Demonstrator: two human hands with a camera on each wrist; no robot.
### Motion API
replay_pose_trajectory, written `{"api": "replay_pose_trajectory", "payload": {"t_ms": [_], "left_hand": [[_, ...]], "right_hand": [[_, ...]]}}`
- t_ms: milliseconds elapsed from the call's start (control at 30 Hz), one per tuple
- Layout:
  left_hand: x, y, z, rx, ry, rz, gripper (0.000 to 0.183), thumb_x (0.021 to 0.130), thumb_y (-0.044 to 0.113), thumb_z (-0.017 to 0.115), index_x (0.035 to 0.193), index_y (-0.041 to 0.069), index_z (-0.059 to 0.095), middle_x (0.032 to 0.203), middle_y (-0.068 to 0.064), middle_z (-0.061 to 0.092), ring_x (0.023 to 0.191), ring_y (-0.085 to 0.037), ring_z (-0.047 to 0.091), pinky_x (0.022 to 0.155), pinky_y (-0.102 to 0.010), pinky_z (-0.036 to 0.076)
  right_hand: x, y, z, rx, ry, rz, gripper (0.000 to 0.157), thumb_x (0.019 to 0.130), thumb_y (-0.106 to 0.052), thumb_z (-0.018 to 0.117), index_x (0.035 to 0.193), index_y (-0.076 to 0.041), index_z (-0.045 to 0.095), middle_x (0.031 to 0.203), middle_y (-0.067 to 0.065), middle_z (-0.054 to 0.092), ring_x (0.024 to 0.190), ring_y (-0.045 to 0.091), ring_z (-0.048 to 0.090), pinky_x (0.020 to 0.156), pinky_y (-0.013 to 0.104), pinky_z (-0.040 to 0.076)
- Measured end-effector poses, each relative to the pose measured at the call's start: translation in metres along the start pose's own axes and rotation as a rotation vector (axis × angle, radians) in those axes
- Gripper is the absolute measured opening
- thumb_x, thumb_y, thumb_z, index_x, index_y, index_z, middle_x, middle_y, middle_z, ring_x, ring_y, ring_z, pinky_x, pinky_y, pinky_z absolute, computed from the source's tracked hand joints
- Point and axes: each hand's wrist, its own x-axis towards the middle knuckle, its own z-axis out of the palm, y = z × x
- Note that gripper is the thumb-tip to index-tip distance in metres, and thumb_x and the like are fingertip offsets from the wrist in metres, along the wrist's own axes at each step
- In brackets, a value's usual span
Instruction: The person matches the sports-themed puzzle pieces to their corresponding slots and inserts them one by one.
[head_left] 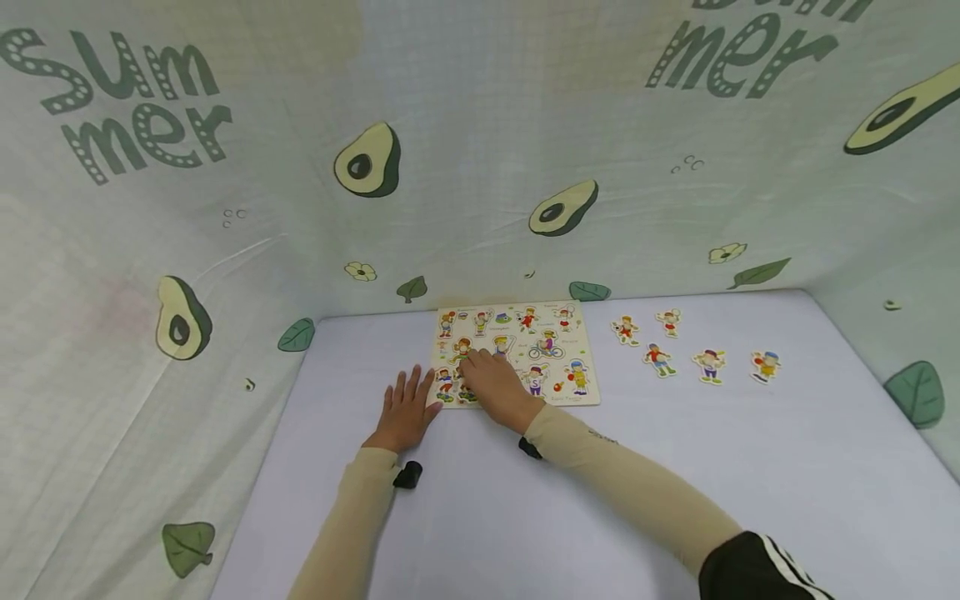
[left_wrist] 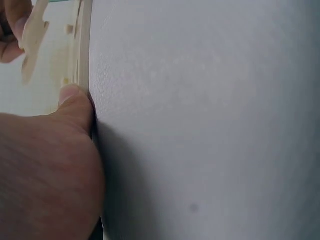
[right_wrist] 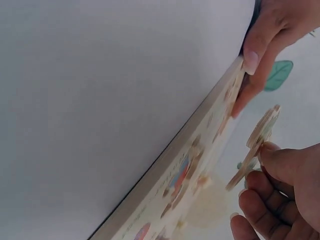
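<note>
White tabletop (head_left: 675, 467) w/ avocado-print cloth behind: puzzle board (head_left: 558, 333) flat at far centre, left hand (head_left: 405, 412) spread, fingers straight, bracing its left edge vs sliding, right hand (head_left: 498, 385) pinching figure piece (right_wrist: 252, 145) just above board, five loose pieces (head_left: 693, 346) off right.
</note>
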Motion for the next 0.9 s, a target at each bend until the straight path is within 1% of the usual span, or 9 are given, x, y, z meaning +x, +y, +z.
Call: {"api": "replay_pose_trajectory", "payload": {"t_ms": [133,233,333,467,667,800,900], "left_hand": [[-0.001,0.001,0.0,-0.011,0.018,0.006,0.063,0.099,0.043,0.035,0.151,0.016,0.011,0.155,-0.012,0.0,0.139,-0.037,-0.005,0.108,-0.056,0.002],[-0.002,0.002,-0.001,-0.017,0.036,0.013,0.063,0.099,0.043,0.037,0.15,0.016,0.013,0.155,-0.013,0.002,0.139,-0.038,-0.002,0.108,-0.057,0.003],[-0.003,0.002,-0.002,-0.011,0.038,0.018,0.063,0.099,0.043,0.037,0.15,0.015,0.013,0.155,-0.013,0.003,0.139,-0.038,-0.001,0.108,-0.057,0.004],[-0.004,0.003,-0.003,-0.013,0.033,0.016,0.064,0.099,0.043,0.038,0.15,0.014,0.013,0.155,-0.014,0.003,0.139,-0.038,-0.001,0.108,-0.057,0.004],[-0.005,0.005,-0.005,0.003,0.028,0.011,0.064,0.099,0.043,0.037,0.15,0.014,0.014,0.155,-0.014,0.004,0.139,-0.038,-0.001,0.108,-0.057,0.005],[-0.005,0.005,-0.005,-0.003,0.032,0.011,0.063,0.099,0.043,0.037,0.15,0.014,0.014,0.155,-0.014,0.005,0.139,-0.038,0.0,0.108,-0.057,0.005],[-0.004,0.004,-0.004,0.003,0.035,0.011,0.063,0.099,0.043,0.036,0.15,0.015,0.013,0.155,-0.014,0.004,0.139,-0.038,-0.001,0.108,-0.057,0.005]], "right_hand": [[0.009,-0.007,0.003,0.019,-0.014,0.016,0.022,0.089,-0.016,0.063,0.11,-0.01,0.059,0.103,0.002,0.055,0.094,0.017,0.052,0.078,0.032,0.047],[0.013,-0.01,0.007,0.024,-0.016,0.015,0.019,0.089,-0.015,0.064,0.107,-0.01,0.059,0.101,0.002,0.055,0.094,0.016,0.051,0.076,0.031,0.046],[0.016,-0.014,0.01,0.024,-0.014,0.009,0.018,0.088,-0.013,0.064,0.105,-0.01,0.059,0.102,0.002,0.055,0.094,0.017,0.051,0.075,0.031,0.046],[0.021,-0.018,0.016,-0.007,-0.025,0.009,0.021,0.088,-0.01,0.064,0.108,-0.009,0.06,0.106,0.004,0.055,0.098,0.019,0.051,0.078,0.033,0.046],[0.03,-0.022,0.024,-0.051,-0.101,0.035,0.027,0.089,-0.012,0.062,0.116,-0.008,0.059,0.113,0.005,0.055,0.106,0.02,0.05,0.086,0.035,0.045],[0.035,-0.024,0.026,-0.058,-0.133,0.048,0.027,0.09,-0.012,0.062,0.117,-0.01,0.059,0.114,0.004,0.055,0.107,0.02,0.049,0.089,0.035,0.044],[0.039,-0.026,0.025,-0.056,-0.14,0.054,0.026,0.09,-0.012,0.061,0.116,-0.01,0.06,0.113,0.004,0.055,0.108,0.02,0.05,0.091,0.036,0.043]]}}
